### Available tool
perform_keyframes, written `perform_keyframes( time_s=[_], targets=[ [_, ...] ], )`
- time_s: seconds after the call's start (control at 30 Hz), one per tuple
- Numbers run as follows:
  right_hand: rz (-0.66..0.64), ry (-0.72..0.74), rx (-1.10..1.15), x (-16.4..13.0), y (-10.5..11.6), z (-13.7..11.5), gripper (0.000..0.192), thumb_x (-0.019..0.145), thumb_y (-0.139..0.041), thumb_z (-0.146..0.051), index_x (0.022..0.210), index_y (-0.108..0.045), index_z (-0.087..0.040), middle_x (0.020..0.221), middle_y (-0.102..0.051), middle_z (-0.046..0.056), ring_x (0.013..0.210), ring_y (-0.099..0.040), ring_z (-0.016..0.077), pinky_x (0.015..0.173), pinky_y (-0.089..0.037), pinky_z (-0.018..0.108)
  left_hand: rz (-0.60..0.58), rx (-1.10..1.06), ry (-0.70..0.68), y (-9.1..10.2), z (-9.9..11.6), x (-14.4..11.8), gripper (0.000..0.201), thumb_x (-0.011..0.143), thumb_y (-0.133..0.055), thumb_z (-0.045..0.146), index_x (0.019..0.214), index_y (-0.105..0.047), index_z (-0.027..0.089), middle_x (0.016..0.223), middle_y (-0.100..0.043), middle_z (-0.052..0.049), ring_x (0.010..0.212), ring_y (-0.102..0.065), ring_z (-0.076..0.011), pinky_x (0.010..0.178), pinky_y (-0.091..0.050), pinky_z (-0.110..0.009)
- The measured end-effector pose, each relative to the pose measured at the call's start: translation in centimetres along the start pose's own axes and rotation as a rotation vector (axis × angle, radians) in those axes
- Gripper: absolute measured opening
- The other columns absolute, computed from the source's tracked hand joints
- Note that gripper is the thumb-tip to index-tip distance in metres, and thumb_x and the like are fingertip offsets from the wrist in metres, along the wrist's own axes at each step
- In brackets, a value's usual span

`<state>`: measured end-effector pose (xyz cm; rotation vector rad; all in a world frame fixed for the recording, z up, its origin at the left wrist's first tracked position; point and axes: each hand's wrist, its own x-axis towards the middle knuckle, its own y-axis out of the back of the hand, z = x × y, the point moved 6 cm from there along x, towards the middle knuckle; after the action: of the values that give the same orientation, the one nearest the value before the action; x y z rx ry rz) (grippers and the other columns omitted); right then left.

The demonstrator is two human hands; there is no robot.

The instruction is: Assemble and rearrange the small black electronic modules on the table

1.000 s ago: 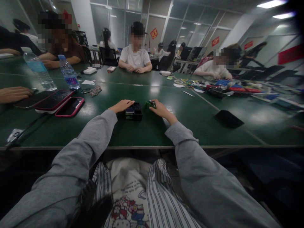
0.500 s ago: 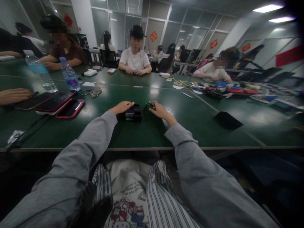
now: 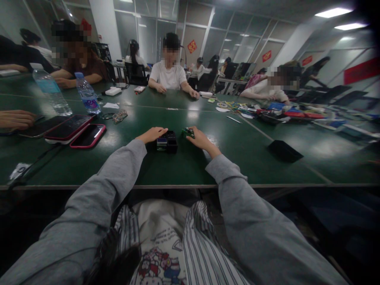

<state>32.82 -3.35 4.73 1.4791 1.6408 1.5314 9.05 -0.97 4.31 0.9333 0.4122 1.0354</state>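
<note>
Green table point(image 3: 175, 170) below: the left hand point(image 3: 152, 134) touches a black box point(image 3: 172, 148) just to its right, grip unclear; the right hand point(image 3: 201, 139) pinches a circuit board point(image 3: 186, 133) on its box-facing side. A loose pinch could let the board drop.

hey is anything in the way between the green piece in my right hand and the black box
Nothing visible: just green tabletop shows between the green piece in your right hand and the black box.

2 gray sleeves point(image 3: 89, 202) and a cream top point(image 3: 162, 215)
Plain cuffs point(image 3: 221, 168), dark lettering point(image 3: 168, 236), cartoon print point(image 3: 160, 263), striped cloth point(image 3: 204, 241) alongside.
</note>
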Motion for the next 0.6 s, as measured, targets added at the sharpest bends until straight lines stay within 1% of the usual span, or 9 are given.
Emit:
perform_keyframes(
  time_s=[0.13,0.3,0.43,0.6],
  targets=[
    [0.000,-0.010,0.002,0.09,-0.08,0.10,0.046,0.088,-0.058,-0.030,0.129,-0.045,-0.014,0.118,-0.064,0.017,0.108,-0.062,0.0306,0.095,-0.047,0.045,0.003,0.017,-0.012,-0.04,-0.12,0.14,0.059,0.093,-0.026,0.062,0.099,-0.065,0.018,0.103,-0.068,-0.011,0.094,-0.061,-0.0221,0.084,-0.045,-0.033],
    [-0.002,-0.002,0.008,0.03,0.09,-0.10,0.046,0.088,-0.058,-0.030,0.129,-0.045,-0.014,0.120,-0.063,0.018,0.110,-0.061,0.0308,0.096,-0.047,0.046,0.000,-0.003,0.002,0.01,-0.13,0.08,0.060,0.092,-0.027,0.064,0.095,-0.065,0.017,0.098,-0.068,-0.011,0.091,-0.062,-0.0221,0.082,-0.045,-0.033],
    [-0.015,-0.008,0.001,-0.03,0.12,-0.14,0.047,0.089,-0.057,-0.031,0.130,-0.044,-0.012,0.120,-0.063,0.019,0.109,-0.061,0.0310,0.096,-0.047,0.045,0.004,0.001,0.004,0.01,-0.19,0.08,0.061,0.092,-0.027,0.065,0.098,-0.065,0.017,0.102,-0.068,-0.012,0.091,-0.061,-0.0225,0.082,-0.045,-0.033],
    [-0.011,0.000,0.007,0.06,0.01,0.04,0.046,0.088,-0.058,-0.030,0.129,-0.044,-0.014,0.119,-0.063,0.017,0.109,-0.061,0.0305,0.095,-0.047,0.045,-0.002,-0.004,-0.003,0.01,-0.10,0.04,0.062,0.093,-0.027,0.065,0.097,-0.065,0.017,0.101,-0.068,-0.011,0.089,-0.061,-0.0221,0.083,-0.045,-0.034]
  ],
)
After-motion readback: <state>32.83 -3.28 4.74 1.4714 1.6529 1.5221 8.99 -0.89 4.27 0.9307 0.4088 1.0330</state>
